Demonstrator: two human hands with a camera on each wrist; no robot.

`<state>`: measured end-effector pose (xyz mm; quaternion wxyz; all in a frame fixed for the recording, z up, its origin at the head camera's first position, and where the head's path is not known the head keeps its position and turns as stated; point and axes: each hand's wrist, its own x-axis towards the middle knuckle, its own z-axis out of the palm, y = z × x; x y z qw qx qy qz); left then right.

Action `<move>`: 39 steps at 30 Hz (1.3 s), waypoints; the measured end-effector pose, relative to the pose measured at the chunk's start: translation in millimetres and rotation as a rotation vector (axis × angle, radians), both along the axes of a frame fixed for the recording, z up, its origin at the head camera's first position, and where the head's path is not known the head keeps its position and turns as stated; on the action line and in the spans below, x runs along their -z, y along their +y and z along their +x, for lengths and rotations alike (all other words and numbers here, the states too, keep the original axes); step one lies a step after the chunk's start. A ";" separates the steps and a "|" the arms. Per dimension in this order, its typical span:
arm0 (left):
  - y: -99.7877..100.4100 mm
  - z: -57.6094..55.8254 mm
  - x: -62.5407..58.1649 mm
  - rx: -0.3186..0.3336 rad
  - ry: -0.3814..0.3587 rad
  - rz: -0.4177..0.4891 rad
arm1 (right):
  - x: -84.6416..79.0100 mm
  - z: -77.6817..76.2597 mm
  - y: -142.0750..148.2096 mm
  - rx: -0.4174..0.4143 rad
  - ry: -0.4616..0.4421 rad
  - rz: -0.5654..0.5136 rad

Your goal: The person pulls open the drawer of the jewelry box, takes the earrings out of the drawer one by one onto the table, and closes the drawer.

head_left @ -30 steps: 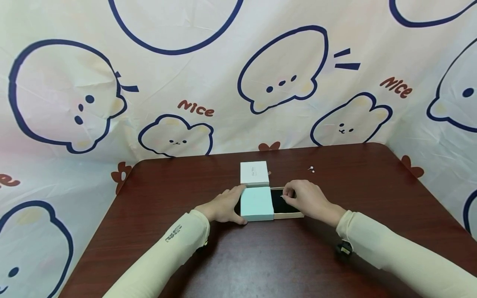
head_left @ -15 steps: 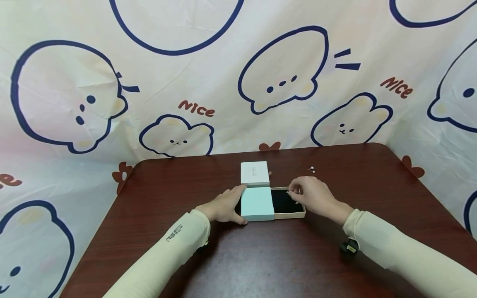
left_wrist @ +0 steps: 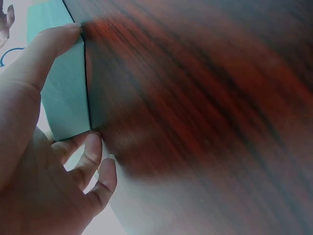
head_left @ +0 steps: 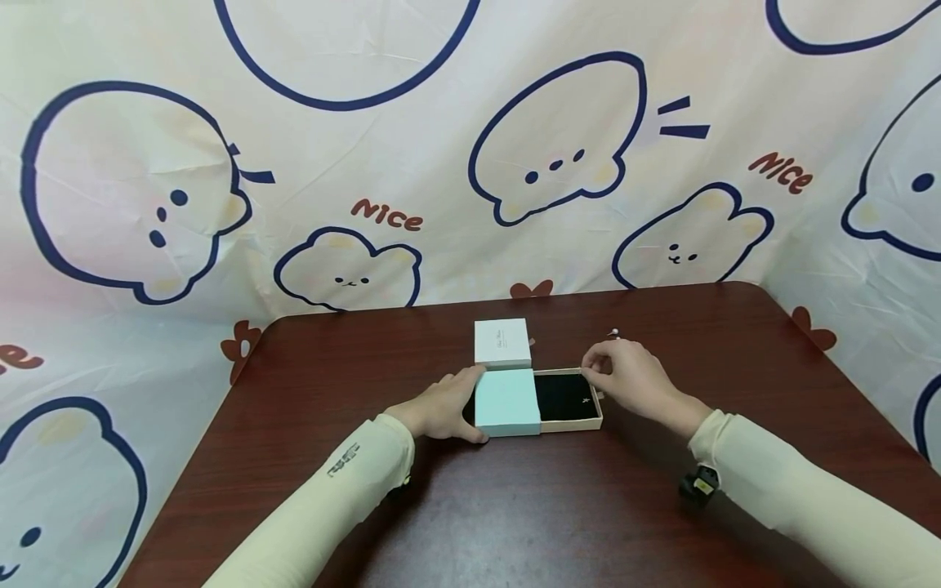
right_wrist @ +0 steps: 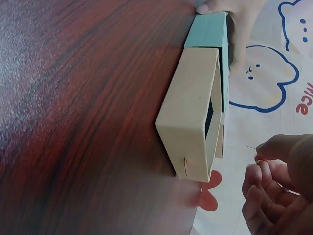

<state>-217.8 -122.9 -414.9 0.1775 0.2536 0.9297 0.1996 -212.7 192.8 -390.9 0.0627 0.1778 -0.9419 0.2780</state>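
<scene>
The left hand (head_left: 441, 406) grips the teal sleeve (head_left: 507, 402). The cream tray (head_left: 570, 425) extends rightward; only the head view shows the stud (head_left: 586, 400) on its black insert (head_left: 560, 396). Near the tray's far corner, the right hand (head_left: 628, 376) pinches a thin pin (right_wrist: 250, 147), distinguishable only from the right wrist. Beyond: a white box (head_left: 501, 341).

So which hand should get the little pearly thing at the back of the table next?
Probably the right hand: it's nearer the pearl-like earring, though it already pinches a thin pin. The left hand grips the turquoise box sleeve.
</scene>
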 end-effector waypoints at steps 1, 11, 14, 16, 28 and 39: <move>-0.1 0.0 0.0 0.001 0.000 0.000 | 0.0 -0.4 0.9 0.004 0.000 -0.003; -0.4 -0.3 1.2 -0.001 0.000 0.010 | -2.5 -4.0 8.3 0.060 0.006 -0.062; -0.8 -0.2 1.6 0.003 0.001 0.007 | -2.1 -4.8 10.8 0.075 0.010 -0.076; -0.7 -0.1 0.9 0.005 -0.002 0.005 | -1.5 -5.4 12.8 0.089 0.015 -0.083; -0.9 1.1 0.0 -0.005 -0.004 -0.002 | -0.6 -6.8 24.4 0.146 0.005 -0.111; -1.4 0.3 2.1 0.000 -0.003 0.002 | 1.7 -7.0 31.4 0.159 0.014 -0.108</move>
